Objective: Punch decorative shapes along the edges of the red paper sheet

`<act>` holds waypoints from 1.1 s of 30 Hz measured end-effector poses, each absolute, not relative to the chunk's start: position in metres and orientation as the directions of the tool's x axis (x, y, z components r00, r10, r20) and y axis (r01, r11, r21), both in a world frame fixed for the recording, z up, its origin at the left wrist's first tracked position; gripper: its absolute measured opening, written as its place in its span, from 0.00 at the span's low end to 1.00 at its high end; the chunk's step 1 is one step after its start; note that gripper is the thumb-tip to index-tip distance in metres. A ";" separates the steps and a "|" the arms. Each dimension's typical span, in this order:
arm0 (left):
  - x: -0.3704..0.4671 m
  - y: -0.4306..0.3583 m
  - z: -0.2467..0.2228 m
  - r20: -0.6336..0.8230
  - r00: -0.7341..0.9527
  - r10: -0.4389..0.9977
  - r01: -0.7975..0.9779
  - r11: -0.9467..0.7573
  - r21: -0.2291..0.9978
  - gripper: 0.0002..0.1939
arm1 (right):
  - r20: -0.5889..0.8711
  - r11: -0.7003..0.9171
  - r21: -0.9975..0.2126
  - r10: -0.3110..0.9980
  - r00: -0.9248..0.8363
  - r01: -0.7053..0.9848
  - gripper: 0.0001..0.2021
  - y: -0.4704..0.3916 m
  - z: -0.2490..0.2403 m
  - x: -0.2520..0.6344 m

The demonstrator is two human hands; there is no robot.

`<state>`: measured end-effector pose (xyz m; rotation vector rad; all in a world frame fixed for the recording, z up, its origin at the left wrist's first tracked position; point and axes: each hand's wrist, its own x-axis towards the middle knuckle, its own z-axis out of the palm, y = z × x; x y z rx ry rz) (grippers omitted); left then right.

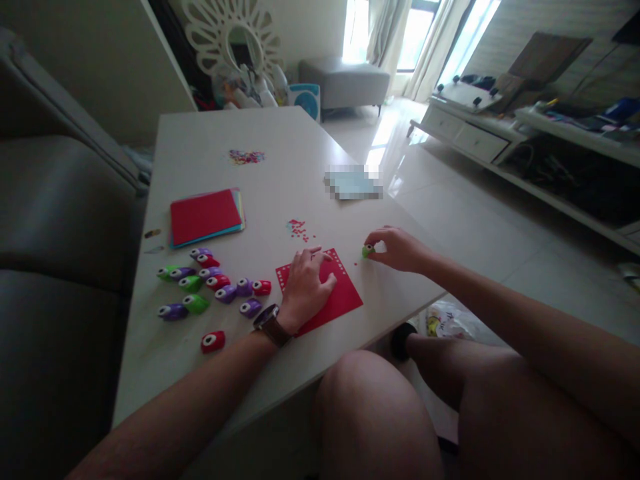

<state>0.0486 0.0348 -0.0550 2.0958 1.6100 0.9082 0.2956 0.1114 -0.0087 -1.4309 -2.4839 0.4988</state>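
Left hand (306,288) is resting, fingers spread, on red sheet (344,295); right hand (396,249), farther right, is pinching green item (366,253), apparently a punch.

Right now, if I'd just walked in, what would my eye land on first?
Probably the red sheet under the left hand, with small pale shapes near its far edges. Left of it, purple, green and red punches with eye-like circles are scattered on the white table. To its right, the right hand grips a green punch.

Punch cluster (218,283) left of paper (345,293)
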 end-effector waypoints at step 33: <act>0.050 0.034 -0.055 0.252 0.120 0.960 0.752 -0.254 0.608 0.04 | 0.030 0.539 -0.370 0.821 -0.570 0.757 0.18 0.104 -0.001 0.261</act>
